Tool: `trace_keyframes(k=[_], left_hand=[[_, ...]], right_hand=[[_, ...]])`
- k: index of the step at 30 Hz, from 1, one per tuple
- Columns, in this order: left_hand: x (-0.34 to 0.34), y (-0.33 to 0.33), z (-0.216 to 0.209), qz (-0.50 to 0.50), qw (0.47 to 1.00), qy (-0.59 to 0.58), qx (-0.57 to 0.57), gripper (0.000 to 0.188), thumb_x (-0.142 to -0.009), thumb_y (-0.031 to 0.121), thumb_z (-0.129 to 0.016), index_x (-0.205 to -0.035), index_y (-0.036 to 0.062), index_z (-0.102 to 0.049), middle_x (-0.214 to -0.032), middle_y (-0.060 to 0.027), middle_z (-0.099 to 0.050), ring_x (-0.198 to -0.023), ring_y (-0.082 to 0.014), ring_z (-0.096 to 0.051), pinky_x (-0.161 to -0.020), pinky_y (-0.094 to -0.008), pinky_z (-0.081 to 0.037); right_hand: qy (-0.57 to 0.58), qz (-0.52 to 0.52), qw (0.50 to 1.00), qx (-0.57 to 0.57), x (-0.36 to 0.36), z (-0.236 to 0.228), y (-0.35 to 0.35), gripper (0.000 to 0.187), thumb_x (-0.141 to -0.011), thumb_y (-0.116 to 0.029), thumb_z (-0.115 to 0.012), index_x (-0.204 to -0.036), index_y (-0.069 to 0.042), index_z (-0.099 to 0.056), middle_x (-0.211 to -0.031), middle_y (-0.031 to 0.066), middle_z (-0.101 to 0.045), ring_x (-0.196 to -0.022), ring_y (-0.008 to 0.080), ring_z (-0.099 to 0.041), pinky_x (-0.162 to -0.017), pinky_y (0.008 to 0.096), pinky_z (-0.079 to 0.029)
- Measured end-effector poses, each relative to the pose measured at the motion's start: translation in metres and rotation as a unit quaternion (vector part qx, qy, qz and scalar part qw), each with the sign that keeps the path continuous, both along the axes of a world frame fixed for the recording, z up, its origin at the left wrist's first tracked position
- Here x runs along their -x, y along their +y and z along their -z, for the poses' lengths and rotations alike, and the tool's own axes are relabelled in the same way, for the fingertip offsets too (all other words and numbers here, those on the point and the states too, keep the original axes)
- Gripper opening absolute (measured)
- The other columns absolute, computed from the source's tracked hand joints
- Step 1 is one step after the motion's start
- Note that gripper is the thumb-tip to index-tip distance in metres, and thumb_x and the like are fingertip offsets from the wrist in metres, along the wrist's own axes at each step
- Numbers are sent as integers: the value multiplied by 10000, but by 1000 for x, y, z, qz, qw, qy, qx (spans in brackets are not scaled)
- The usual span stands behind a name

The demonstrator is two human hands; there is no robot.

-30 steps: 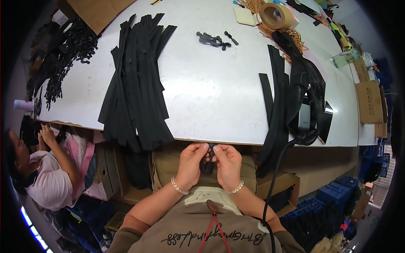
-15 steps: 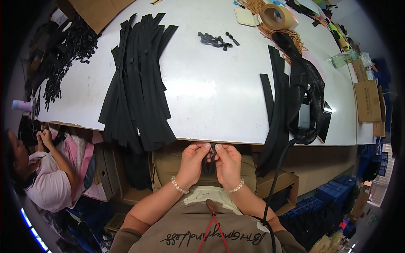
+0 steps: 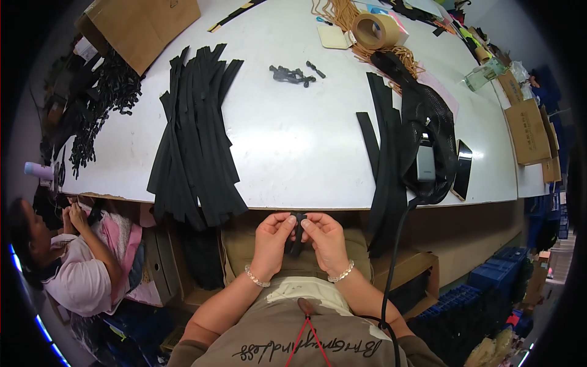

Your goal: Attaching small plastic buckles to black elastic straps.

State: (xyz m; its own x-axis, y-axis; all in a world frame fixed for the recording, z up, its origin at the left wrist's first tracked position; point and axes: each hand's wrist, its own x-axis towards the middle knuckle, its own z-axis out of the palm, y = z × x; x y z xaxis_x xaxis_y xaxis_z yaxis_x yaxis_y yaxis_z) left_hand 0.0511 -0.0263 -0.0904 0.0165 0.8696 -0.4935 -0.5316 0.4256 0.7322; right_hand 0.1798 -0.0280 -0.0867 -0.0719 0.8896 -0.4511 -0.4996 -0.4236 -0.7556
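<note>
Close together at the table's front edge, my left hand (image 3: 273, 237) and my right hand (image 3: 325, 237) pinch a short dark end of a black zipper (image 3: 297, 237) between thumbs and fingers. The zipper hangs down below my fingertips, and part of it is hidden by them. A fanned pile of long black zippers (image 3: 194, 134) lies on the table to the left, its near ends drooping over the edge. Fewer black zippers (image 3: 386, 159) lie to the right, also hanging over. Several small black cord zipper pulls (image 3: 290, 75) sit mid-table, farther back.
On the white table (image 3: 293, 147) lie a black mesh bag (image 3: 431, 116) with a grey device (image 3: 425, 162), a phone (image 3: 463, 171), a tape roll (image 3: 374, 30) and tan cords. More black pulls (image 3: 92, 125) heap at left. A black cable (image 3: 396, 244) hangs down; a co-worker (image 3: 82, 269) sits left.
The view has shifted slightly, so the table's contents appear lower and farther left. My thumbs have moved onto the zipper's upper end; both hands keep hold of it.
</note>
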Motion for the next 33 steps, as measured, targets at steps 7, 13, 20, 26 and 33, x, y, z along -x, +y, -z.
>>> trace_keyframes(k=[7,13,20,26,33], left_hand=[[-2,2,2,-22,1000,10,-7,119,-865,98,-611,-937,10,-578,-807,-21,-615,-667,-61,-532,-593,-196,-444],[0,5,5,-18,1000,-5,-9,85,-866,83,-604,-891,8,-575,-765,-27,-601,-603,-66,-509,-539,-201,-428],[1,6,5,-7,999,-50,1,76,-868,82,-599,-860,9,-579,-728,-26,-590,-565,-68,-491,-508,-198,-405],[3,8,0,-2,998,-65,11,79,-870,83,-596,-850,10,-575,-731,-29,-593,-566,-69,-492,-515,-194,-406],[3,-7,-14,7,998,59,-36,50,-840,9,-612,-877,-2,-582,-802,-34,-602,-686,-74,-542,-627,-205,-455]], right_hand=[[58,38,995,71,6,0,4,116,-839,-45,-622,-939,3,-590,-798,38,-601,-671,95,-554,-625,232,-472],[65,88,991,71,17,-1,5,69,-843,-32,-605,-903,-4,-586,-786,34,-590,-666,95,-539,-621,240,-468],[131,99,981,106,19,-3,5,26,-851,-32,-587,-869,-18,-573,-772,16,-563,-658,90,-503,-614,250,-457],[170,77,974,130,17,-12,11,39,-863,-52,-573,-870,-15,-575,-751,33,-564,-662,117,-515,-611,298,-471],[105,14,994,33,3,-12,-1,53,-857,-6,-556,-909,-2,-569,-847,50,-560,-736,130,-529,-711,270,-454]])
